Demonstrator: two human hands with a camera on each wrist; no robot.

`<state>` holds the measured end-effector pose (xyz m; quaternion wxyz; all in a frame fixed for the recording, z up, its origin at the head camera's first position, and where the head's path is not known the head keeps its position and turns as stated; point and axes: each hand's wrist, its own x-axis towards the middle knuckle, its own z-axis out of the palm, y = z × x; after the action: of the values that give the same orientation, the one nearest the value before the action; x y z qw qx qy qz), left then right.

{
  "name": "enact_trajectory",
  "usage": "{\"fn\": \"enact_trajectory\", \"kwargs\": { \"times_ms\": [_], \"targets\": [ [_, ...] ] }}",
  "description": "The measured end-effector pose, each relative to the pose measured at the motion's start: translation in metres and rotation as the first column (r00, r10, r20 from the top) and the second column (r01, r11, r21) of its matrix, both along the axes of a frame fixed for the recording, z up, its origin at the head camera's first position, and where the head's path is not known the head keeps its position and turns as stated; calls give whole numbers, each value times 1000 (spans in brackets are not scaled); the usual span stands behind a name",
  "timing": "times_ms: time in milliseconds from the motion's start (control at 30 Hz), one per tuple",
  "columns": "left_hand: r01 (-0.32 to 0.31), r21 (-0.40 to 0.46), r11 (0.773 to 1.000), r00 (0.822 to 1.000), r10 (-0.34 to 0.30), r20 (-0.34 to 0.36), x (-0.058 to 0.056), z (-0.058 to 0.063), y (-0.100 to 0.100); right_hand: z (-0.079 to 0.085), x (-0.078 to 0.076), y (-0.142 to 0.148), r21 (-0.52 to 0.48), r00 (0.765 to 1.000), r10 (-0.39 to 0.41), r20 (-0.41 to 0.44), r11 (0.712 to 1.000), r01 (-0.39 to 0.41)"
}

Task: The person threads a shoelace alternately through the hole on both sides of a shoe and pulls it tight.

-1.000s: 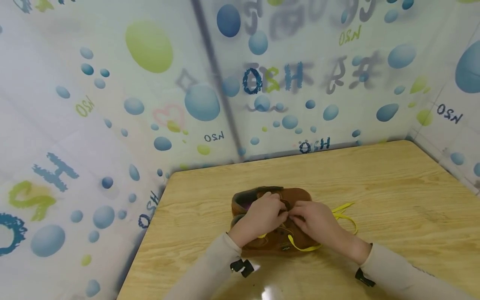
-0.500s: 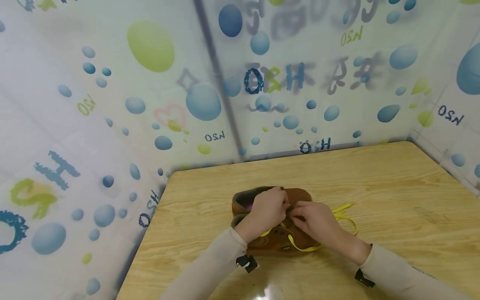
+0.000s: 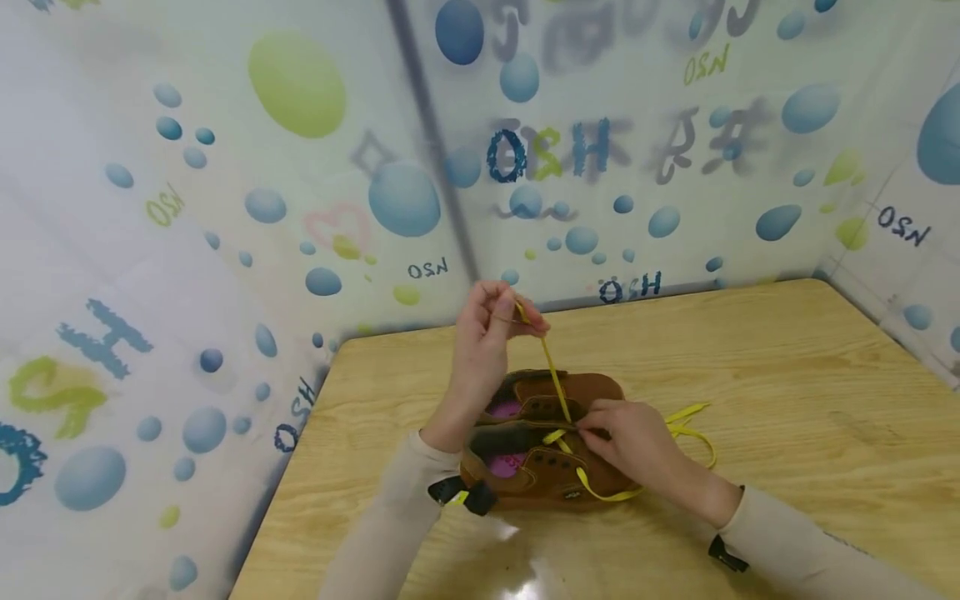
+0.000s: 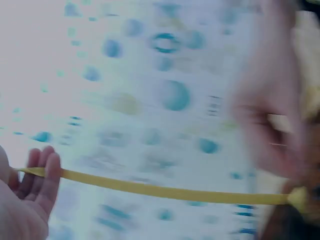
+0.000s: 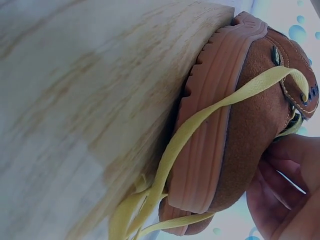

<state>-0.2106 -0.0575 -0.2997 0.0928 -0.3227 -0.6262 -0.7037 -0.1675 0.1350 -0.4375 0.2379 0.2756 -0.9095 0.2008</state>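
Note:
A pair of brown lace-up shoes stands side by side on the table, the near shoe [image 3: 536, 492] in front of the far shoe [image 3: 600, 387]. My left hand [image 3: 480, 337], raised above them, pinches the end of a yellow shoelace [image 3: 556, 375]. In the left wrist view the yellow shoelace [image 4: 150, 190] runs straight from those fingers to the shoe. My right hand [image 3: 637, 437] stays low at the lacing of the near shoe, thumb and fingers pinching its edge there. Another stretch of lace [image 5: 200, 120] loops from an eyelet down over the sole in the right wrist view.
The wood-grain table [image 3: 750, 358] carries the shoes near its middle. Loose yellow lace ends [image 3: 686, 412] lie to their right. Behind the table rises a white wall [image 3: 645, 258] printed with blue and green drops.
From the shoe's lacing, my left hand has gone up and to the left, drawing the yellow shoelace out straight. My right hand has stayed at the lacing.

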Motion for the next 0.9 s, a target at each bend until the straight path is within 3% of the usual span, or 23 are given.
{"fn": "enact_trajectory", "kwargs": {
  "times_ms": [167, 267, 433, 533, 700, 800, 900],
  "targets": [
    [13, 187, 982, 986, 18, -165, 20, 45, -17, -1, 0, -2, -11, 1000, -3, -14, 1000, 3],
    [70, 275, 959, 979, -12, -205, 36, 60, -24, -1, 0, -2, -15, 1000, -6, -11, 1000, 6],
    [183, 418, 890, 961, -72, -268, 50, 74, -36, 1, 1, -3, -7, 1000, 5, -5, 1000, -5],
    [218, 406, 887, 947, -92, -308, 53, 76, -38, 1, 0, -3, -9, 1000, 6, -3, 1000, -6],
    [248, 318, 915, 923, -123, -364, 55, 70, -37, 2, -1, -3, -7, 1000, -7, 16, 1000, 7],
    [280, 262, 924, 894, -152, -423, 58, 64, -39, 6, 2, -2, -23, 998, -23, 60, 999, 25],
    [286, 198, 938, 852, -154, -501, 65, 56, -45, 10, 7, -1, -83, 994, -24, 108, 996, 33]
  ]
}}
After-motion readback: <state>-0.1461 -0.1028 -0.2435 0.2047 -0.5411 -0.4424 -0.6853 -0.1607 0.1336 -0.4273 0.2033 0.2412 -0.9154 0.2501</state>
